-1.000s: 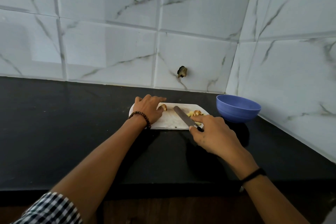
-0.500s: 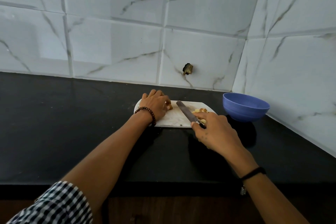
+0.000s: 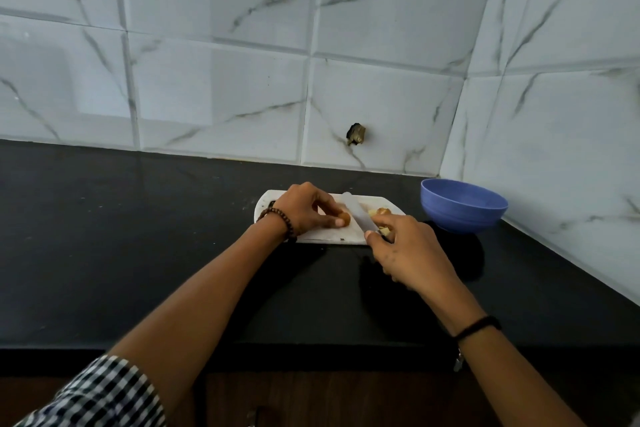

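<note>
1. Grip, left hand [image 3: 304,210]: fingers & thumb curled over brown chunk [image 3: 343,218], pinching it and holding it down on board.
2. Grip, right hand [image 3: 410,251]: fingers wrapped tight round knife [image 3: 356,215] at handle end; handle itself hidden inside fist.
3. Knife: blade pale and motion-blurred. Runs from right hand toward far-left across board, tip close to board's far edge. Blade sits just right of chunk; touching or not, can't tell.
4. Brown chunk: small, rounded, tan-brown. Lies approx. mid-board, btwn left-hand fingertips and blade.
5. Cut bits [image 3: 381,212]: small heap, pale yellow w/ brown. On right part of board, right of blade, just beyond right hand's fingers.
6. Board [image 3: 268,206]: white, flat, rounded corners. Lies on counter; left hand covers its left-ctr part, and near edge shows btwn the two wrists.
7. Bowl [image 3: 462,206]: blue, round, upright. On counter right of board, apart from it, close to corner where walls meet.
8. Counter [image 3: 121,236]: black, glossy, runs full width; carries board & bowl.
9. Wall tiles [image 3: 225,80]: white w/ grey veining, along far side and right side. Dark chipped hole [image 3: 356,134] in far tile, above board.
10. Worn items: bead bracelet [image 3: 281,222] on left wrist; black band [image 3: 479,324] on right wrist; checked sleeve [image 3: 100,395] at near-left.
</note>
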Tool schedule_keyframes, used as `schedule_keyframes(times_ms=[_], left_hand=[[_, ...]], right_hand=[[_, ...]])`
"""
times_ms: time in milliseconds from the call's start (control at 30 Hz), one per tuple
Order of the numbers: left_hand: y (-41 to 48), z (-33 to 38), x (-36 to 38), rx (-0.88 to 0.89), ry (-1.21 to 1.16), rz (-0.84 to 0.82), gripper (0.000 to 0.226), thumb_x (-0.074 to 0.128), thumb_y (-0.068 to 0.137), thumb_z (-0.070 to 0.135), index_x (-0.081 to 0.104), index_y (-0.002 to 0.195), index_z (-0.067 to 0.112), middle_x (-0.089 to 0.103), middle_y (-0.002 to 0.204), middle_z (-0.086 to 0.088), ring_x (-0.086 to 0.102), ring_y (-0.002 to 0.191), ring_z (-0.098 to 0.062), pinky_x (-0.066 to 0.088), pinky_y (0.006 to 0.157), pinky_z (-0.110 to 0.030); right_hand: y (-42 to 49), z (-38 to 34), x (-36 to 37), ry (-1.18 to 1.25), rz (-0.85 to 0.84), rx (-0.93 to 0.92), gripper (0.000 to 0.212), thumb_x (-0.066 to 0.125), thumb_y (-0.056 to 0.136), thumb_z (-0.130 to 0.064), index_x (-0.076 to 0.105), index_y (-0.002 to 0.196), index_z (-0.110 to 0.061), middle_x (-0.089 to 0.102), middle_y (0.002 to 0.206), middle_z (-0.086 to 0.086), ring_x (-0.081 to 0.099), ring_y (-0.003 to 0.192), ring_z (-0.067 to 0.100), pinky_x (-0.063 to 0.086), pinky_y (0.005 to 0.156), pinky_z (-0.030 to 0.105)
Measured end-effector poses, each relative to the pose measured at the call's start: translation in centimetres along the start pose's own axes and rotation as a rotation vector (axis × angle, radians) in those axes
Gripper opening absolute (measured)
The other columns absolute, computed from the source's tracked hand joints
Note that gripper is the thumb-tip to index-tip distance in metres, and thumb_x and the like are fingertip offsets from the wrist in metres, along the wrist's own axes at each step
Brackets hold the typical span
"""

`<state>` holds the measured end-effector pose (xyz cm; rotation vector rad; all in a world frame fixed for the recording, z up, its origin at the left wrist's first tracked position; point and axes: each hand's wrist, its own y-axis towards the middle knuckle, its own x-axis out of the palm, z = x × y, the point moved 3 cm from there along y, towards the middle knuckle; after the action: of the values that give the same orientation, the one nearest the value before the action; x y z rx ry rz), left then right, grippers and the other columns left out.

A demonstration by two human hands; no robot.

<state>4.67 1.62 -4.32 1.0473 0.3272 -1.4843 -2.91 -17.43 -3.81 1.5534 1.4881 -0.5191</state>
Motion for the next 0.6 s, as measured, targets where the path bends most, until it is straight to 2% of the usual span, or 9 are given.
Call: schedule_keyframes(times_ms=[100, 133, 200, 267, 333, 433, 500, 600], left_hand=[[-0.4, 0.3, 0.0, -0.018, -0.019, 0.032, 0.019, 0.081, 0.073, 0.040, 0.078, 0.090, 0.031, 0.071, 0.079, 0.019, 0.052, 0.060, 0.018, 0.035, 0.058, -0.005], [-0.5, 0.4, 0.0, -0.026, -0.024, 0.039, 0.019, 0.082, 0.073, 0.040, 0.078, 0.089, 0.030, 0.070, 0.075, 0.020, 0.051, 0.059, 0.019, 0.034, 0.057, -0.004], [-0.5, 0.4, -0.1, -0.050, -0.029, 0.057, 0.017, 0.083, 0.071, 0.040, 0.078, 0.084, 0.030, 0.069, 0.071, 0.021, 0.051, 0.061, 0.019, 0.033, 0.060, -0.005], [-0.6, 0.4, -0.1, -0.078, -0.017, 0.080, 0.016, 0.083, 0.070, 0.042, 0.078, 0.081, 0.031, 0.067, 0.066, 0.022, 0.053, 0.064, 0.013, 0.033, 0.060, -0.007], [-0.6, 0.5, -0.1, -0.093, 0.012, 0.096, 0.018, 0.083, 0.070, 0.044, 0.078, 0.082, 0.031, 0.063, 0.061, 0.023, 0.051, 0.063, 0.006, 0.033, 0.057, -0.010], [-0.6, 0.6, 0.0, -0.113, 0.047, 0.117, 0.019, 0.082, 0.070, 0.045, 0.079, 0.083, 0.032, 0.057, 0.052, 0.024, 0.048, 0.058, 0.001, 0.033, 0.053, -0.014], [-0.6, 0.6, 0.0, -0.127, 0.067, 0.135, 0.021, 0.082, 0.069, 0.047, 0.079, 0.083, 0.033, 0.057, 0.056, 0.023, 0.050, 0.061, -0.001, 0.035, 0.054, -0.017], [-0.9, 0.9, -0.1, -0.134, 0.085, 0.156, 0.022, 0.081, 0.069, 0.049, 0.078, 0.084, 0.033, 0.056, 0.058, 0.022, 0.051, 0.063, 0.000, 0.037, 0.059, -0.020]], right_hand=[[0.3, -0.3, 0.1, 0.032, -0.015, -0.029, 0.041, 0.056, 0.100, -0.030, 0.054, 0.140, -0.026, 0.069, 0.097, 0.003, 0.065, 0.061, 0.010, 0.055, 0.054, 0.020], [0.5, -0.4, 0.1, 0.030, -0.016, -0.043, 0.040, 0.056, 0.099, -0.029, 0.055, 0.140, -0.027, 0.068, 0.093, 0.002, 0.067, 0.063, 0.011, 0.056, 0.055, 0.022], [0.9, -0.6, 0.2, 0.004, -0.026, -0.078, 0.038, 0.056, 0.098, -0.028, 0.059, 0.136, -0.028, 0.068, 0.094, 0.002, 0.068, 0.077, 0.016, 0.060, 0.069, 0.033], [1.3, -0.7, 0.4, -0.049, -0.029, -0.099, 0.036, 0.057, 0.098, -0.026, 0.062, 0.134, -0.025, 0.069, 0.098, 0.003, 0.067, 0.085, 0.018, 0.058, 0.075, 0.034], [1.8, -0.7, 0.6, -0.111, -0.028, -0.097, 0.035, 0.057, 0.097, -0.027, 0.064, 0.131, -0.021, 0.068, 0.097, 0.005, 0.065, 0.086, 0.018, 0.054, 0.073, 0.031], [2.6, -1.0, 1.0, -0.168, -0.043, -0.096, 0.030, 0.056, 0.097, -0.027, 0.065, 0.123, -0.016, 0.064, 0.094, 0.006, 0.063, 0.085, 0.021, 0.054, 0.072, 0.034], [3.0, -1.4, 1.5, -0.174, -0.071, -0.112, 0.029, 0.055, 0.096, -0.026, 0.065, 0.121, -0.017, 0.064, 0.098, 0.009, 0.062, 0.087, 0.022, 0.053, 0.072, 0.035], [3.0, -1.9, 2.2, -0.178, -0.107, -0.129, 0.025, 0.052, 0.096, -0.022, 0.064, 0.116, -0.013, 0.064, 0.097, 0.011, 0.059, 0.078, 0.022, 0.043, 0.059, 0.028]])
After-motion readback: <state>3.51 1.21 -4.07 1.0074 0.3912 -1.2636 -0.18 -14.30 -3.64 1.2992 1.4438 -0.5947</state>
